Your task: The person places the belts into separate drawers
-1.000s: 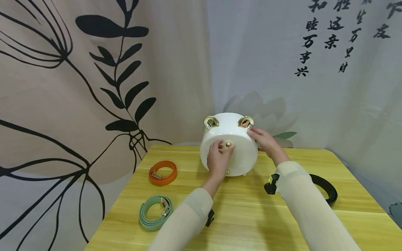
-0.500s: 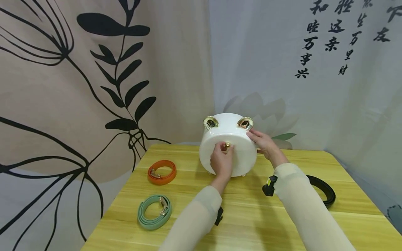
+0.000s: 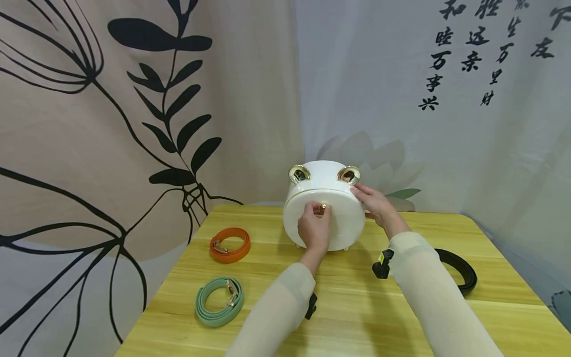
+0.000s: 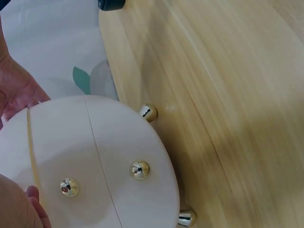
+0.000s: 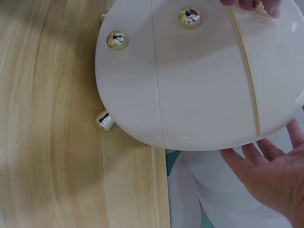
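Observation:
A white rounded box point(image 3: 345, 223) stands on the table, with two gold ring-shaped ears on top and short gold feet. Seams split its front into drawers bearing gold knobs, as the left wrist view shows with a lower knob point(image 4: 140, 169). My left hand point(image 3: 314, 229) pinches the uppermost knob point(image 5: 260, 7) between thumb and fingers. A yellow strip point(image 5: 247, 71) shows along the seam below that top drawer. My right hand point(image 3: 377, 207) rests its nearly straight, spread fingers against the box's right side, below the right ear point(image 3: 348, 175).
Coiled belts lie on the wooden table point(image 3: 348, 307): an orange one point(image 3: 241, 254) and a green one point(image 3: 214, 317) at left, a black one point(image 3: 466, 270) at right, partly behind my right sleeve. A printed curtain point(image 3: 250, 99) hangs behind the table.
My left hand has moved slightly right and its fingers have closed on the top knob. A thin gold line now shows along the front's upper edge. The right hand stays at the box's side.

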A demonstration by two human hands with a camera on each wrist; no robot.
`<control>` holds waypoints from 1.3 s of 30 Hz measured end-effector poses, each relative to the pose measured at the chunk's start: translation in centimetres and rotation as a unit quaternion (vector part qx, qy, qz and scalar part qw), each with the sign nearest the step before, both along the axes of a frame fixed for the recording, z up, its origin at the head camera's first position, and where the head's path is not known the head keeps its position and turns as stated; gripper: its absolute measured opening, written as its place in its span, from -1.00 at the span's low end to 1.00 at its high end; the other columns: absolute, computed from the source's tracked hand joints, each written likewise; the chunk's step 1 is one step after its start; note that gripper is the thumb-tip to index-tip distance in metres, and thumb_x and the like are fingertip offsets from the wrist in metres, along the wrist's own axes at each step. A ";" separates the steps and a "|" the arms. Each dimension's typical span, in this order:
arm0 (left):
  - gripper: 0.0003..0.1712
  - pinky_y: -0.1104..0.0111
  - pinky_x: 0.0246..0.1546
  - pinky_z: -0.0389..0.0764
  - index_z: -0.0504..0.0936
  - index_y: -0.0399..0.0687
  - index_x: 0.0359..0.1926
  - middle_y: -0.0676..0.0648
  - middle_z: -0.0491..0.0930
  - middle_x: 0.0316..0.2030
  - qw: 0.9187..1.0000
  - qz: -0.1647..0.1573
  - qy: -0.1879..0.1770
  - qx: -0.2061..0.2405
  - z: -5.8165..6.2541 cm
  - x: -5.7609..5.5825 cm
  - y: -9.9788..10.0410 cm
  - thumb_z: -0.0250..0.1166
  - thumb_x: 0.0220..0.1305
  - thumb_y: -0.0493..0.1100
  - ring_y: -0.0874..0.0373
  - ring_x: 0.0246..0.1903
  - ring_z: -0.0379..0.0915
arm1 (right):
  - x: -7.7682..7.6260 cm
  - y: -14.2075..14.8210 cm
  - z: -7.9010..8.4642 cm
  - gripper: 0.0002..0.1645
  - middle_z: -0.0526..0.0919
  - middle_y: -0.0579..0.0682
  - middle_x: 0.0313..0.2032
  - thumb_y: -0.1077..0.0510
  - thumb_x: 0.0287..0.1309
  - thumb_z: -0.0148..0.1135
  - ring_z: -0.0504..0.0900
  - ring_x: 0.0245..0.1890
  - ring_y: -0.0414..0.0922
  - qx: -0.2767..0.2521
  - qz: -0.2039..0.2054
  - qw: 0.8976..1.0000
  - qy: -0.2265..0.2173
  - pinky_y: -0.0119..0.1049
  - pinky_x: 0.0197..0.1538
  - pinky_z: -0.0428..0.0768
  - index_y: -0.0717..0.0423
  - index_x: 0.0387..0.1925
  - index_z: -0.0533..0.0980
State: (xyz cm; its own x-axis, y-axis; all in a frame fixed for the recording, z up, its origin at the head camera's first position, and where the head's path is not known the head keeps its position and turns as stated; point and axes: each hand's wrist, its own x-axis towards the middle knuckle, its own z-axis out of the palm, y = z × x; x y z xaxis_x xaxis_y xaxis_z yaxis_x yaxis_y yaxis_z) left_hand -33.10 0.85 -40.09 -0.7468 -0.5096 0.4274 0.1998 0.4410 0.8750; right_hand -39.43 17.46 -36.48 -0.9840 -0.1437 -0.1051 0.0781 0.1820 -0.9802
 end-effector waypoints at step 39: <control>-0.77 0.41 -0.55 0.55 0.65 -0.03 -0.32 0.10 0.64 -0.46 0.988 -0.089 0.060 0.107 -1.5 6.5 -1.0 0.54 0.09 -0.12 0.30 -0.57 0.48 | 0.3 -0.4 0.0 -0.21 -0.01 0.12 0.53 -0.17 0.46 0.01 0.03 0.48 0.13 -0.003 0.003 1.000 -0.001 0.16 0.38 0.18 -0.08 0.56 0.01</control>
State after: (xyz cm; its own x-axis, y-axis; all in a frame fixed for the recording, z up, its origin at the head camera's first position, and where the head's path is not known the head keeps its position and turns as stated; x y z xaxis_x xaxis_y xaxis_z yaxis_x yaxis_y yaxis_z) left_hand -26.62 -0.11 -41.55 -0.7830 -0.4628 0.4157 0.3664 0.1968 0.9094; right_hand -39.15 17.09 -36.52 -0.9828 -0.1510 -0.1059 0.0785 0.1772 -0.9810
